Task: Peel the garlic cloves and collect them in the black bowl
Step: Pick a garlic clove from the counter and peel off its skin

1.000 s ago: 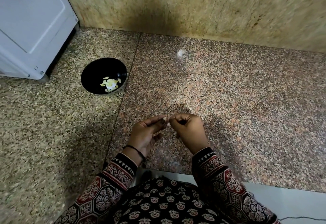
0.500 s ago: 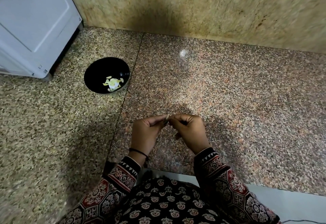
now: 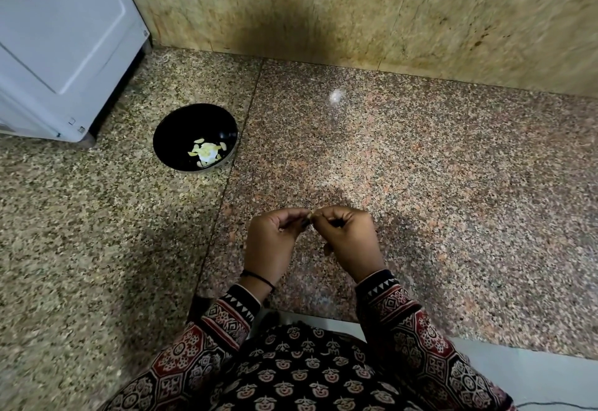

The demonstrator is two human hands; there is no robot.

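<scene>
Peeling is happening above the bench: the left hand and right hand are both pinching one garlic clove at their tips. Picking skin from the clove's end probably works best. The black bowl, well apart on the left, is holding pale pieces.

Maroon/black block-print sleeves, black thread on L wrist.

Dim indoor light. Round black bowl is sharp, and the pale peeled garlic pieces inside are nearly blown out. Right of the bowl, a small white glare spot on the speckled granite counter. Beyond the bowl to the right, a soft dark shadow on the beige stone wall. Far from the bowl, edges smear and bend.
</scene>
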